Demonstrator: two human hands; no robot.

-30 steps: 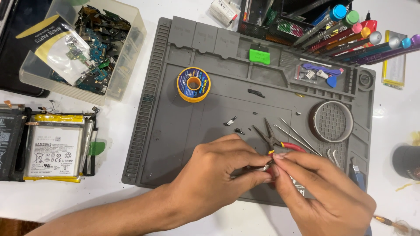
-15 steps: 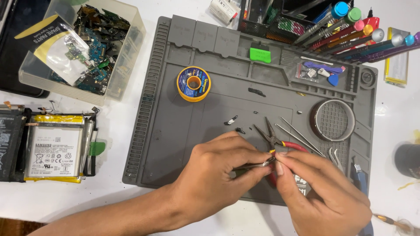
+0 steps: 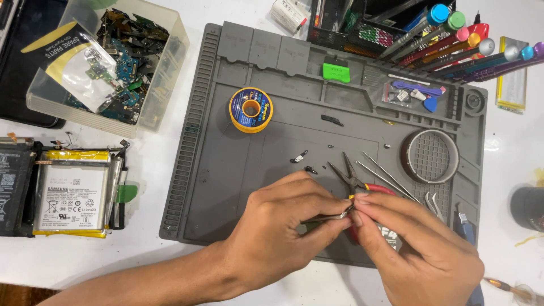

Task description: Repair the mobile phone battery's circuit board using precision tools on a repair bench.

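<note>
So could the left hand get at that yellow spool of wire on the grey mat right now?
Probably not at once: the left hand is pinching a small metal part together with the right hand. The path to the yellow spool over the grey mat looks free.

Both hands meet over the near edge of the grey mat (image 3: 226, 187): left hand (image 3: 277, 232) pinching tweezers (image 3: 328, 217), right hand (image 3: 413, 249) touching their tip, pliers (image 3: 354, 181) just beyond.

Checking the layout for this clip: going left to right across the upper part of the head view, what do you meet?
Clear plastic bin of circuit boards → yellow solder spool → green block → small bag of plastic picks → round mesh ring → yellow-edged flat pack at the far right.
</note>
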